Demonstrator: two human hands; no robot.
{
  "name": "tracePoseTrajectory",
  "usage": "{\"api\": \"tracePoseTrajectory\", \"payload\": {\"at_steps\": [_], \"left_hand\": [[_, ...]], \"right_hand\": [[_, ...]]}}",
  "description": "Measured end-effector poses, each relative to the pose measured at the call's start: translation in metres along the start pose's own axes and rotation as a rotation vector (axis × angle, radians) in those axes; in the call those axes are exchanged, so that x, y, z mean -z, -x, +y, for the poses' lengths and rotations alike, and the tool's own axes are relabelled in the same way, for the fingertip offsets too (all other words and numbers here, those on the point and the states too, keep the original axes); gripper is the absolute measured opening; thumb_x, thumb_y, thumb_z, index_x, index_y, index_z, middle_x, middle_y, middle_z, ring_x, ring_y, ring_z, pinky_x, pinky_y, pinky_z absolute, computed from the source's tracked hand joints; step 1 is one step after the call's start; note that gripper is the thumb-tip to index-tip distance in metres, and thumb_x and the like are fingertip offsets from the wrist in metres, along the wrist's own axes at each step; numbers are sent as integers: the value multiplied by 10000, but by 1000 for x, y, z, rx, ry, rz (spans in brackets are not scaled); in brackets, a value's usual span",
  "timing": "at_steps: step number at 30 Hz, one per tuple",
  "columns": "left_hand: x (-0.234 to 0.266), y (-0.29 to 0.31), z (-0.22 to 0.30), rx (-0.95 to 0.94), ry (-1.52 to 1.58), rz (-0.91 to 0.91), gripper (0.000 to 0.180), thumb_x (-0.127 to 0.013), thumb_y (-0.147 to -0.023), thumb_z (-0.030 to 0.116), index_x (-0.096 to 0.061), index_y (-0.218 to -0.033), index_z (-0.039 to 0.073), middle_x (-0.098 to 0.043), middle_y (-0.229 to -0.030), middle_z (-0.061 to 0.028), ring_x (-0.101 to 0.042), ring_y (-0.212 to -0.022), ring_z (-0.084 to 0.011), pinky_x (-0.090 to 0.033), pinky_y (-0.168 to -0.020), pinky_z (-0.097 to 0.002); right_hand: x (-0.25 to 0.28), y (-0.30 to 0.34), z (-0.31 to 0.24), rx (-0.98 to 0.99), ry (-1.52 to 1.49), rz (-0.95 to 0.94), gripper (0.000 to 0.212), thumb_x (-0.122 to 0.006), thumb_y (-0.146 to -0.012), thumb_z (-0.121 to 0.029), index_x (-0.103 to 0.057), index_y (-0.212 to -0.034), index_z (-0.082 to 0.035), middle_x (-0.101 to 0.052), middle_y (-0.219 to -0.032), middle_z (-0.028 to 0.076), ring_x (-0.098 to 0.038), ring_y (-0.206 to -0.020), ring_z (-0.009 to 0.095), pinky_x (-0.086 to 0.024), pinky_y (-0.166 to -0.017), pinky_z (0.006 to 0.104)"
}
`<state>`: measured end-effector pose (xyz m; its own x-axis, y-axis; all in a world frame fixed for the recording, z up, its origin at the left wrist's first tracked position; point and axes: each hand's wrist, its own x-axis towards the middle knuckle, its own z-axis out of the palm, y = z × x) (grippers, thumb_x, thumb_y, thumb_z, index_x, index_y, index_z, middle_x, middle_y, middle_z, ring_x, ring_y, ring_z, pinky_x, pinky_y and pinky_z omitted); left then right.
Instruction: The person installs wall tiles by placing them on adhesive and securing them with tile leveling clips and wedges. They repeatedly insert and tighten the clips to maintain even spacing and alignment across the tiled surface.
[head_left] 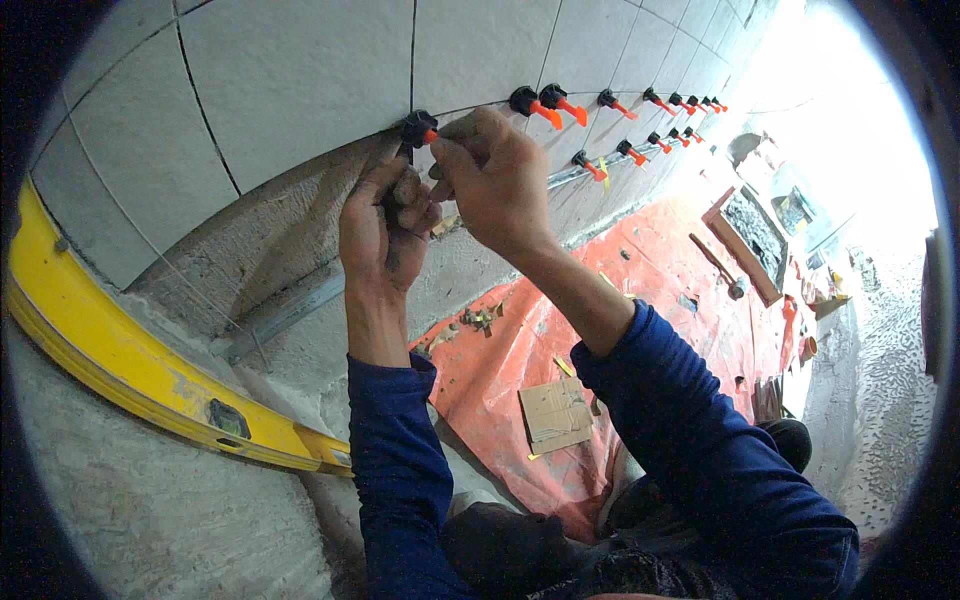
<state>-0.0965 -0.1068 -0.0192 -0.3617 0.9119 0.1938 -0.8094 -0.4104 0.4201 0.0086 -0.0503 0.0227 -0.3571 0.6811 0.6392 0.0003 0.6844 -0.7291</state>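
A tile leveling clip with a black cap and orange tip (420, 130) sits at the lower edge of a grey wall tile (300, 80), where a joint meets the edge. My right hand (500, 185) has its thumb and forefinger closed at the orange tip. Just below the cap is my left hand (380, 235), palm turned up, fingers curled in beside the clip. Whatever those fingers hold, if anything, is hidden. More black-and-orange leveling clips (550, 105) stick out along the tile joints to the right, in two rows.
A long yellow spirit level (130, 370) lies at the left. Bare grey wall shows under the tiles. Orange-red sheeting (480, 370) covers the floor, with a cardboard piece (556, 415), a hammer-like tool (718, 265) and a tray of grey material (750, 240) on it.
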Motion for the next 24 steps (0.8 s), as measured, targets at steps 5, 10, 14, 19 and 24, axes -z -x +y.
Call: {"api": "tracePoseTrajectory", "payload": {"at_steps": [5,10,14,19,24], "left_hand": [[-3,3,5,34,14,-53,151,-494,-946,140,-523,-811,80,-472,-612,12,-380,-438,-77,-344,-433,-241],[-12,11,3,-44,-211,132,112,-494,-948,165,-554,-967,73,-469,-615,32,-389,-427,-63,-399,-437,-218],[-18,16,3,-67,-266,171,97,-535,-919,152,-568,-871,75,-495,-619,28,-409,-440,-69,-370,-426,-227],[-17,13,4,-55,-272,206,123,-548,-910,138,-568,-805,78,-491,-607,26,-404,-440,-70,-356,-432,-236],[-14,9,7,-37,-219,168,135,-541,-916,141,-568,-806,68,-493,-602,18,-392,-423,-71,-341,-421,-246]], "right_hand": [[-3,10,1,-154,-368,0,93,-607,-861,-28,-547,-838,40,-627,-701,105,-624,-614,157,-496,-531,296],[-4,15,2,-162,-373,13,91,-606,-867,-3,-528,-857,44,-625,-733,108,-621,-621,157,-500,-528,282],[-6,19,1,-200,-486,32,101,-612,-871,-5,-524,-856,43,-625,-734,111,-618,-609,150,-497,-521,280],[-5,17,2,-214,-459,11,116,-621,-877,-27,-527,-872,41,-622,-703,102,-609,-580,146,-492,-500,282],[-9,11,-2,-238,-371,55,121,-627,-879,-45,-543,-890,42,-628,-685,98,-612,-571,150,-487,-481,284]]}}
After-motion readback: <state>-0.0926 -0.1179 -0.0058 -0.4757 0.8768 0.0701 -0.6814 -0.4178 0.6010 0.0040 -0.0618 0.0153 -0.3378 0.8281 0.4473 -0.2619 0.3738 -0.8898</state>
